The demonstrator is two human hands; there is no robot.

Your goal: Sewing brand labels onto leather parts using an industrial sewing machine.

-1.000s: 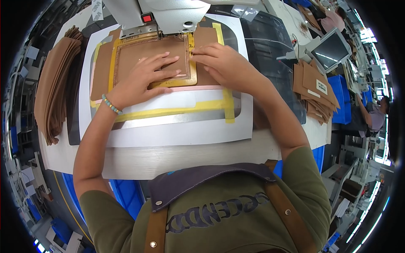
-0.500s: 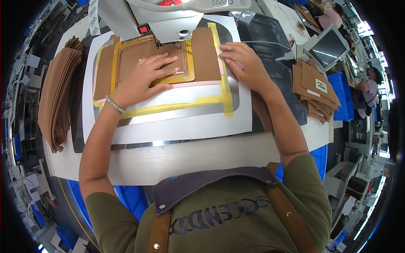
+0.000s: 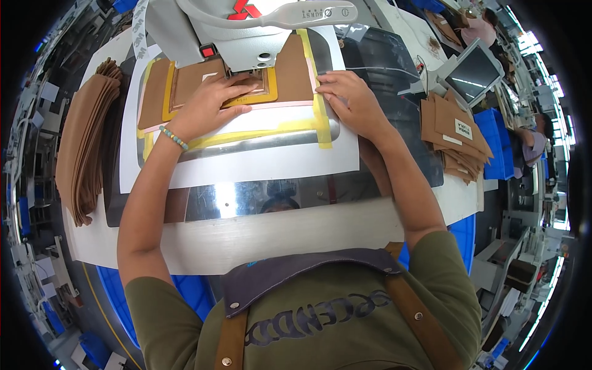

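Note:
Under the head of a sewing machine (image 3: 254, 52) lies a brown sheet (image 3: 298, 77), its edges bordered by pink strips and yellow tape (image 3: 265, 133) on a white sheet (image 3: 246, 172). A yellow frame (image 3: 168, 92) rests on the brown sheet. My left hand (image 3: 208, 102) lies flat across the frame, fingers stretched toward the machine's foot, which partly hides the fingertips. At the right edge, my right hand (image 3: 353, 102) presses its fingertips on the taped border, fingers slightly bent and thumb apart. A needle cannot be made out.
A tall stack of brown pieces (image 3: 89, 145) stands at the left. To the right are brown pieces with white labels (image 3: 453, 126), a blue bin (image 3: 493, 139) and a screen on a stand (image 3: 473, 71). Other people work at the far right.
The white sheet, with the brown sheet and yellow frame on it, has slid away from me and slightly left, baring more of the shiny plate in front. Both hands stay on it.

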